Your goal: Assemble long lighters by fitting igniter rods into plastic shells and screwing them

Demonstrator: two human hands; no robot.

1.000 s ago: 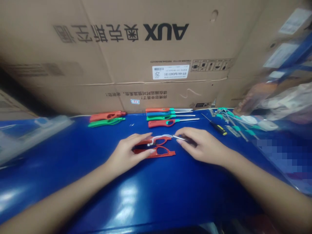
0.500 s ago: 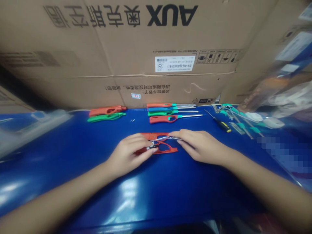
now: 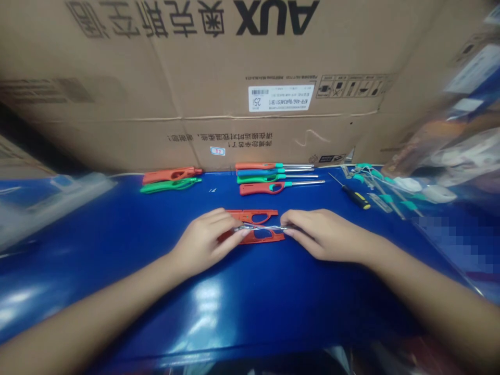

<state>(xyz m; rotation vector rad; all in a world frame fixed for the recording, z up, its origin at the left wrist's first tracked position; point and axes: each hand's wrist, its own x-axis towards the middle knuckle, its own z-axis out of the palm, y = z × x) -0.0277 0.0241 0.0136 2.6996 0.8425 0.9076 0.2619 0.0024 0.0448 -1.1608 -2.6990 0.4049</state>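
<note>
Two orange-red lighter shell halves lie flat on the blue table, the upper half (image 3: 242, 214) beyond the lower half (image 3: 252, 239). My left hand (image 3: 205, 237) is closed in a pinch on one end of a bundle of thin white wires (image 3: 267, 227), where a small metallic piece shows at the fingertips. The wires stretch across above both halves. At their other end my right hand (image 3: 322, 234) pinches a small silvery tip. My left fingers cover the left ends of the shell halves.
Several assembled lighters (image 3: 260, 188) lie in a stack beyond the hands. Orange and green shells (image 3: 172, 175) lie to the left. A screwdriver (image 3: 356, 197) and several metal rods with teal pieces (image 3: 386, 199) are at the right. A large cardboard box (image 3: 187, 78) stands behind.
My right hand has shifted slightly right, drawing the wires straighter. The dark part that showed at my left fingertips is now mostly hidden.
</note>
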